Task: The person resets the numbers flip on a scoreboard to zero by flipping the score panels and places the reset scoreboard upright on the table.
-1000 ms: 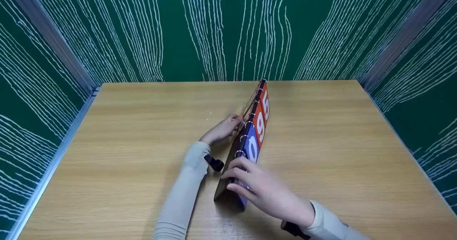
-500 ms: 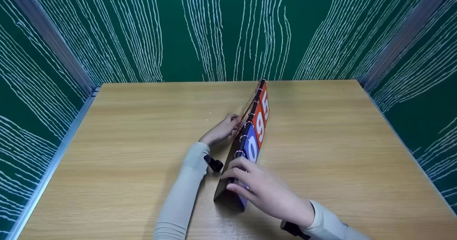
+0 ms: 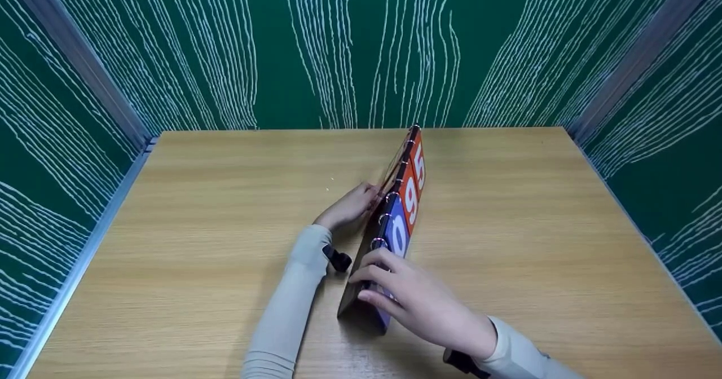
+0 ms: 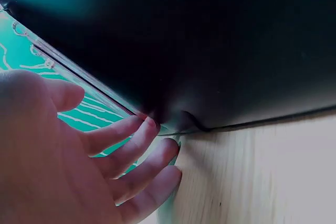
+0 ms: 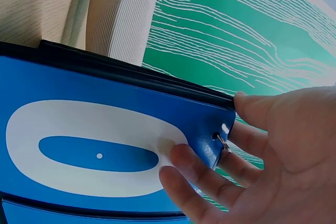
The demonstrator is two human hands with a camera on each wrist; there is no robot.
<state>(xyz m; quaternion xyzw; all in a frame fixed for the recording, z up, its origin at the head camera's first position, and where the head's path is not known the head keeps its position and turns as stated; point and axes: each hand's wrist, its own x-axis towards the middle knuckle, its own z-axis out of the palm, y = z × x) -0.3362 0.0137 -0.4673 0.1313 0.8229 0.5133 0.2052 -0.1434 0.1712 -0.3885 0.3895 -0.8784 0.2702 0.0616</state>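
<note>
A tabletop flip scoreboard (image 3: 398, 233) stands like a tent, running away from me. Its outer side shows red cards (image 3: 410, 192) with 5 and 9 and a blue card (image 5: 205, 114) with a white 0, hung on metal rings. My right hand (image 3: 426, 300) grips the near top corner, with fingers bent over the ringed edge, the thumb at the end edge and two fingertips against the blue card. Behind the scoreboard, my left hand (image 3: 350, 205) has its fingers loosely extended; in the left wrist view the fingertips touch or nearly touch the dark back panel (image 4: 210, 51).
The scoreboard stands on a wooden table (image 3: 214, 210). Green walls (image 3: 214, 46) with white wavy lines rise at the back and both sides, joined by grey corner posts (image 3: 626, 52). A black wrist camera (image 3: 337, 258) sits close beside the scoreboard's left side.
The fingers of my left hand have shifted slightly against the back of the scoreboard. My right hand and the scoreboard stay put.
</note>
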